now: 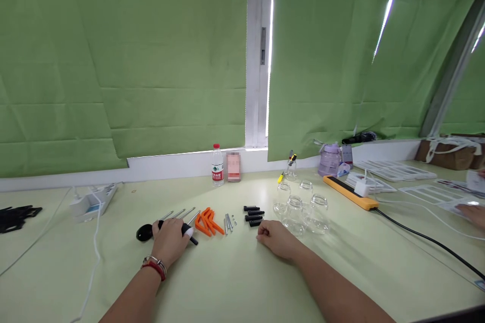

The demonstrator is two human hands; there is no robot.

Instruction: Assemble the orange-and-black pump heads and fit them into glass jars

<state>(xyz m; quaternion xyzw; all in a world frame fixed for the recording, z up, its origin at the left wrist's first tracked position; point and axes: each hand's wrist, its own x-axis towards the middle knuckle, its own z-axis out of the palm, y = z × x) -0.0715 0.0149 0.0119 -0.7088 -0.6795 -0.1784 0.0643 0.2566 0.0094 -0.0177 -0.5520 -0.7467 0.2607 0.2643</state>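
My left hand point(170, 238) lies over the black handles of several metal-shafted tools point(192, 216), its fingers wrapped over them. A round black end point(144, 232) sticks out at its left. Just right of these tools are several orange angled pieces point(208, 221), then silver bolts point(228, 223) with small nuts point(234, 220). My right hand point(276, 238) rests on the table with curled fingers, just below several black ribbed pieces point(253, 214); whether it holds anything is hidden. Several clear glass jars point(294, 214) stand behind and right of it.
At the back stand a water bottle point(217, 166), a pink box point(234, 167) and a purple jug point(329, 160). An orange power strip point(350, 193) trails a black cable on the right. A white power strip point(93, 203) sits left. Another person's hand point(472, 213) shows at the right edge.
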